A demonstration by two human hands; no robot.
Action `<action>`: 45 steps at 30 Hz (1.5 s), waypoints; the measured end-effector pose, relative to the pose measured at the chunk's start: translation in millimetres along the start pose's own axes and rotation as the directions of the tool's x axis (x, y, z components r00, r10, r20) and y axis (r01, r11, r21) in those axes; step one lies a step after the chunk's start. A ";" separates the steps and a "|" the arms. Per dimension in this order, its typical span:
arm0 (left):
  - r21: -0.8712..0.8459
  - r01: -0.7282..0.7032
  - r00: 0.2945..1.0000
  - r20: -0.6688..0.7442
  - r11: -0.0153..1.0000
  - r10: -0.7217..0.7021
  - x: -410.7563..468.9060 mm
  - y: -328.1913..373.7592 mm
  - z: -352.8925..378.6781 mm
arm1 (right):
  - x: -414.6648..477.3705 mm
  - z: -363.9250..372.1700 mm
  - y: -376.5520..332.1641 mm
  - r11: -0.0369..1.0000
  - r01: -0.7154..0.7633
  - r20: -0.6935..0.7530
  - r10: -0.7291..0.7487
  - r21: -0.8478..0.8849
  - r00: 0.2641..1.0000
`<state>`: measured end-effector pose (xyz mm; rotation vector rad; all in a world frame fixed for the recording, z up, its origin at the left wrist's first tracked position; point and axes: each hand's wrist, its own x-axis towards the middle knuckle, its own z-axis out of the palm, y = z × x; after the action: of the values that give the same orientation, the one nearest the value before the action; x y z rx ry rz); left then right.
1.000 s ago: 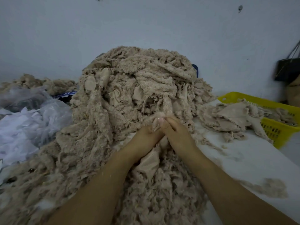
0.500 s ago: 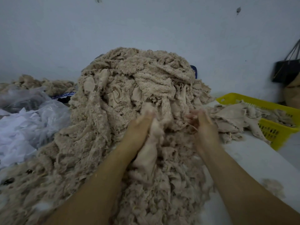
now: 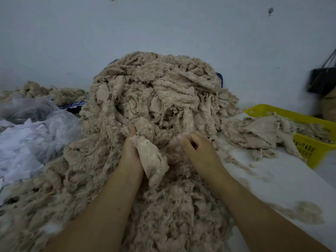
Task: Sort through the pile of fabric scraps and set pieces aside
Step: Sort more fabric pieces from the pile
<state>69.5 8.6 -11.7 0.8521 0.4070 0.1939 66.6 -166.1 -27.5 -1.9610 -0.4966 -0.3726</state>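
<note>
A tall pile of beige fuzzy fabric scraps [image 3: 156, 91] fills the middle of the white table [image 3: 283, 180] and spills toward me. My left hand [image 3: 130, 153] grips a bunch of scraps [image 3: 151, 157] at the pile's front, a flat woven piece hanging down from it. My right hand [image 3: 198, 150] sits just right of it against the pile, fingers curled, thumb up; whether it pinches fluff I cannot make out. A smaller heap of set-aside pieces [image 3: 258, 131] lies to the right, partly draped over a yellow basket [image 3: 312, 142].
Clear plastic bags with white material [image 3: 36, 135] lie on the left, with more beige scraps [image 3: 45, 91] behind them. A dark bag [image 3: 321, 80] hangs on the wall at right. Lint [image 3: 301, 211] dots the table near the right edge.
My right hand came back left and down from the right side of the pile to sit beside my left hand. My left hand kept hold of its scraps and lowered slightly.
</note>
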 end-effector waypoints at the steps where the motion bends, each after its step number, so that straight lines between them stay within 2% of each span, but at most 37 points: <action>1: -0.041 -0.006 1.000 0.016 0.999 0.007 0.8 -1.0 -0.8 | -1.6 1.7 -5.2 0.999 0.027 0.079 -0.028 0.018 0.996; 3: -0.069 0.018 0.998 0.056 0.997 -0.014 -4.8 -1.2 2.5 | -7.0 11.4 -11.9 0.997 0.076 0.273 -0.067 -0.025 0.960; 5: -0.033 0.048 0.998 0.044 0.998 -0.047 -3.8 -1.6 3.6 | -11.8 23.4 -11.6 0.977 0.179 0.388 -0.121 -0.117 0.914; 6: -0.015 0.049 0.998 0.044 0.999 -0.048 -1.0 -1.9 4.0 | -12.3 26.3 -10.7 0.973 0.198 0.384 -0.140 -0.117 0.913; 7: -0.049 0.066 0.997 0.044 0.997 -0.064 1.4 -1.1 4.0 | -11.1 25.2 -10.3 0.986 0.153 0.334 -0.122 -0.070 0.935; 9: -0.122 0.074 0.993 0.098 0.990 -0.062 1.9 -1.5 7.5 | -6.1 14.1 -10.1 0.978 -0.083 0.166 0.051 0.193 0.985; 11: -0.062 0.021 0.991 0.132 0.998 -0.012 2.7 -4.4 9.8 | 1.2 1.3 -9.9 0.816 -0.263 0.100 0.248 0.515 0.964; 12: 0.006 -0.037 0.989 0.144 0.999 0.036 4.3 -7.8 10.5 | 4.7 -2.8 -6.6 0.722 -0.295 0.092 0.306 0.626 0.947; 14: 0.150 -0.172 0.963 0.236 0.974 0.133 0.8 -11.7 11.4 | 8.0 -5.4 -5.1 0.647 -0.303 0.069 0.361 0.700 0.930; 15: 0.226 -0.254 0.928 0.332 0.940 0.171 -3.5 -13.1 12.6 | 8.7 -4.8 -5.0 0.652 -0.304 0.060 0.369 0.695 0.928; 17: 0.332 -0.401 0.814 0.556 0.854 0.165 -12.8 -16.6 15.0 | 8.6 -1.7 -4.9 0.667 -0.286 0.052 0.348 0.688 0.936; 18: 0.383 -0.450 0.782 0.605 0.807 0.150 -16.8 -18.7 16.3 | 8.1 -0.5 -5.6 0.670 -0.274 0.056 0.328 0.690 0.943; 20: 0.486 -0.493 0.804 0.571 0.722 0.165 -18.0 -23.5 17.3 | 7.5 0.9 -4.6 0.678 -0.257 0.059 0.301 0.688 0.952; 21: 0.510 -0.473 0.835 0.520 0.718 0.181 -17.0 -25.6 18.2 | 7.2 1.1 -3.8 0.693 -0.254 0.062 0.290 0.675 0.955; 24: 0.476 -0.389 0.894 0.400 0.788 0.200 -12.1 -26.3 18.6 | 4.3 1.3 -6.2 0.775 -0.249 0.074 0.255 0.581 0.964; 29: 0.446 -0.403 0.909 0.295 0.799 0.293 -9.5 -21.4 18.6 | -2.6 12.3 -10.4 0.933 -0.256 0.205 0.207 0.254 0.957; 32: 0.373 -0.351 0.932 0.226 0.859 0.282 -9.6 -17.0 17.6 | -4.5 16.8 -8.0 0.988 -0.152 0.235 0.144 0.015 0.961; 33: 0.338 -0.330 0.940 0.206 0.881 0.273 -8.1 -16.4 17.4 | -4.8 16.4 -7.3 0.994 -0.111 0.237 0.107 0.005 0.966; 36: 0.157 -0.279 0.958 0.107 0.947 0.264 -2.0 -9.8 14.5 | -4.5 8.4 -10.7 0.993 -0.037 0.191 0.014 0.116 0.982; 39: -0.087 -0.149 0.987 0.048 0.985 0.154 3.3 1.6 3.1 | -3.2 1.9 -11.4 0.958 -0.094 0.181 0.044 0.273 0.982; 41: -0.080 -0.153 0.987 0.038 0.985 0.156 2.8 4.2 0.7 | -4.4 1.8 -10.8 0.941 -0.147 0.225 0.079 0.304 0.971; 43: -0.066 -0.168 0.978 0.112 0.984 0.174 -0.7 2.3 5.0 | -6.1 3.2 -10.0 0.959 -0.150 0.236 0.092 0.242 0.967; 45: 0.021 -0.227 0.953 0.210 0.974 0.218 -2.1 -2.8 10.1 | -5.2 4.8 -7.2 0.961 -0.170 0.183 0.132 0.216 0.974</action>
<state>71.9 -0.9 -7.3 0.9526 0.1194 0.3028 58.7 -159.9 -26.3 -1.7973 -0.4701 -0.0498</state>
